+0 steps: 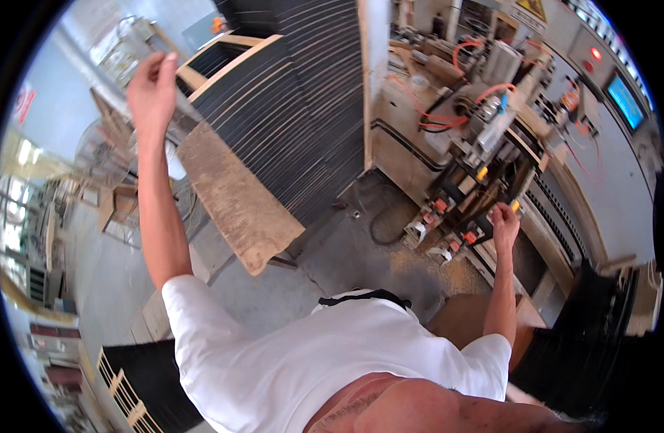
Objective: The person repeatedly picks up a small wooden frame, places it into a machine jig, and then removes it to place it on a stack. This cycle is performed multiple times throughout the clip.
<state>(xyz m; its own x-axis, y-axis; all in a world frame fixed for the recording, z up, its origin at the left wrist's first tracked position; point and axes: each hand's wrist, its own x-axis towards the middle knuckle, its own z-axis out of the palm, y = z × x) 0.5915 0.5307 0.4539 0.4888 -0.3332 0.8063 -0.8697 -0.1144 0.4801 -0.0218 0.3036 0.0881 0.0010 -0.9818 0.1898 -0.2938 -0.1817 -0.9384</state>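
My left hand [153, 90] is raised at the upper left, its arm stretched out. Its fingers are loosely bent with a small gap between them, and I see nothing in them. Just right of it stands a tall stack of dark panels [303, 108] with an open wooden-edged frame [234, 61] on top. My right hand [505, 227] is at the front of a woodworking machine [483, 137], close to a yellow-tipped part [516, 206]. Its fingers are drawn together; whatever is between them, if anything, cannot be made out.
A dusty wooden board [234, 195] slants between my left arm and the stack. Sawdust [418, 270] covers the floor below the machine's clamps [447, 245]. A grey control cabinet [606, 123] with a lit screen stands at right. More dark panels [148, 382] lie at lower left.
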